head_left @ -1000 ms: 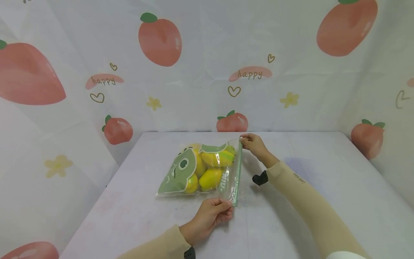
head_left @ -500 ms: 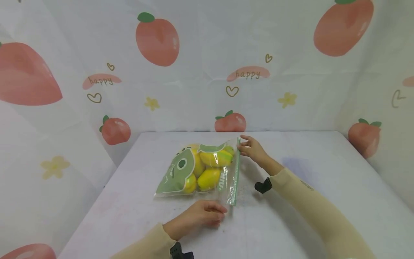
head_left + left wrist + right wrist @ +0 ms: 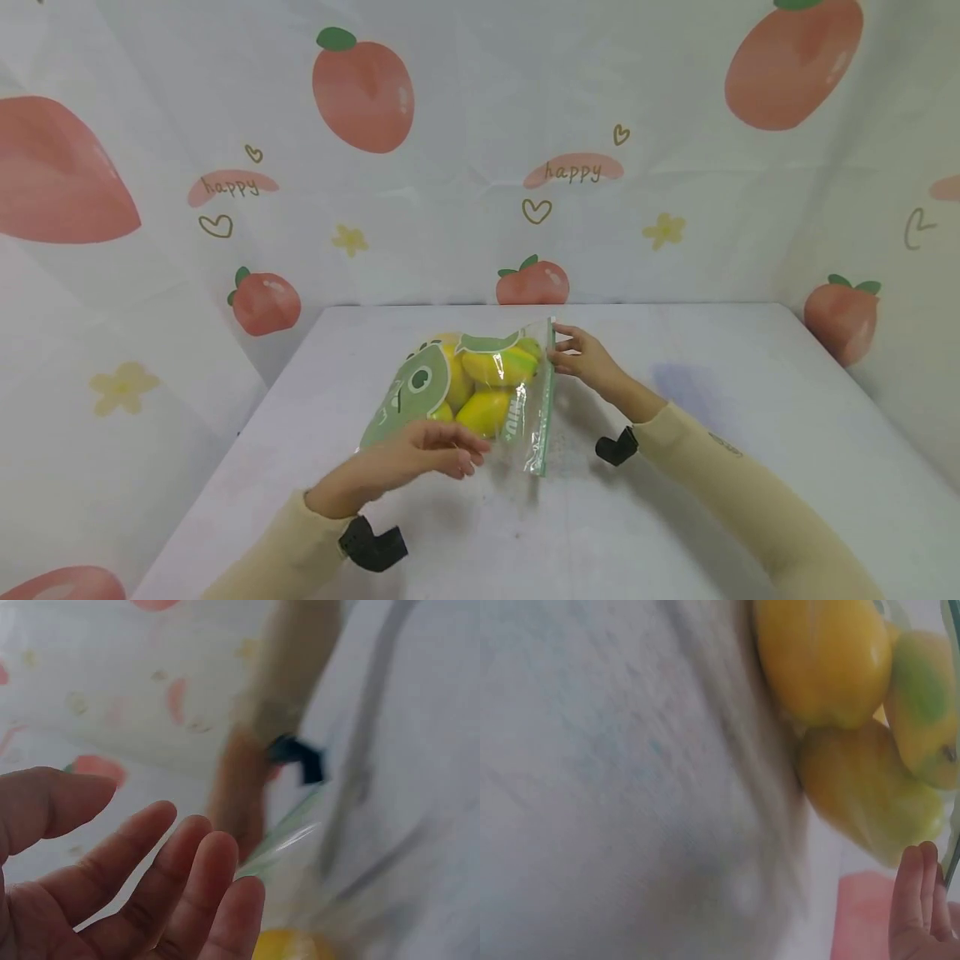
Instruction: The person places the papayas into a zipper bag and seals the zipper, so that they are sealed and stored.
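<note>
A clear zip bag [image 3: 531, 440] with a green cartoon print lies on the table, its green zip strip on the right side. Several yellow and yellow-green fruits [image 3: 483, 412], mango-like in shape, fill it; the right wrist view shows these fruits [image 3: 821, 660] up close. My left hand [image 3: 408, 458] is in front of the bag, overlapping its near edge in the head view. Its fingers [image 3: 214, 874] are spread and relaxed, holding nothing. At the far end of the zip strip is my right hand [image 3: 588, 362], its extended fingers [image 3: 907, 885] right at the strip.
The white table [image 3: 660, 517] stands against a white cloth backdrop [image 3: 450, 225] printed with peaches, hearts and flowers. Dark wrist devices show below both hands, such as the left one [image 3: 372, 546]. Both sleeves are beige.
My left hand has let go of the near end of the zip strip and moved left. My right fingers have loosened from a pinch and slid slightly down the strip.
</note>
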Tool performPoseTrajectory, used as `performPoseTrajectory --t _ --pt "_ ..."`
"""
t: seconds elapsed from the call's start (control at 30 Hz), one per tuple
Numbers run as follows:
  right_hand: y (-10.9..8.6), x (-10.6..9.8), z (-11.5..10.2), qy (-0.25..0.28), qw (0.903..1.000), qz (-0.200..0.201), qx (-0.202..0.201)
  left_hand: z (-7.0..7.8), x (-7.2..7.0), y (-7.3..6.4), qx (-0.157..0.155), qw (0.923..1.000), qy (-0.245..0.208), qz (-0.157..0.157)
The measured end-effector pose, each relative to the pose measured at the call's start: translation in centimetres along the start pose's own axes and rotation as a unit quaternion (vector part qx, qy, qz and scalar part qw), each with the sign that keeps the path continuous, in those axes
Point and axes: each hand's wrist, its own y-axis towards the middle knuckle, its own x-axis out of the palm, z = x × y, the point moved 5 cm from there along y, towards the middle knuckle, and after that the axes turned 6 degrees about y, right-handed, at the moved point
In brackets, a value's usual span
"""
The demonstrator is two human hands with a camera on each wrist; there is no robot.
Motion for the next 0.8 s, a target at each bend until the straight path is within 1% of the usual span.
performPoseTrajectory --t 0.07,0.13,0.17,0.27,0.37,0.43,0.5,0.6,0.7,0.8 --pt "-0.2 0.2 0.0 0.003 1.0 -0.004 0.001 0.8 -2.3 -0.5 0.016 0.999 0.019 0.037" --pt "-0.4 0.4 0.0 0.004 0.9999 -0.01 0.002 1.4 -4.6 -1.1 0.026 0.9955 0.039 0.082" --pt "-0.5 0.5 0.1 0.004 0.9999 -0.014 0.002 1.5 -5.7 -1.4 0.026 0.9925 0.053 0.107" --pt "-0.9 0.9 0.1 0.008 0.9996 -0.025 0.005 1.7 -8.6 -2.2 0.033 0.9816 0.078 0.171" --pt "-1.4 1.2 0.2 0.023 0.9991 -0.034 0.011 1.2 -10.9 -2.8 0.03 0.9697 0.082 0.228" --pt "-1.6 1.3 0.2 0.034 0.9986 -0.038 0.013 0.6 -12.1 -3.0 0.028 0.9618 0.081 0.26" --pt "-1.7 1.4 0.2 0.042 0.9982 -0.041 0.013 0.0 -13.1 -3.1 0.023 0.9525 0.089 0.29" --pt "-1.7 1.4 0.2 0.049 0.9979 -0.04 0.014 -0.9 -14.3 -2.9 0.007 0.9382 0.118 0.325" --pt "-1.9 1.3 0.1 0.05 0.9979 -0.039 0.014 -1.9 -15.1 -2.6 -0.011 0.9265 0.141 0.348" --pt "-2.0 1.1 0.1 0.046 0.9983 -0.035 0.011 -3.0 -15.8 -2.2 -0.029 0.9207 0.155 0.357"
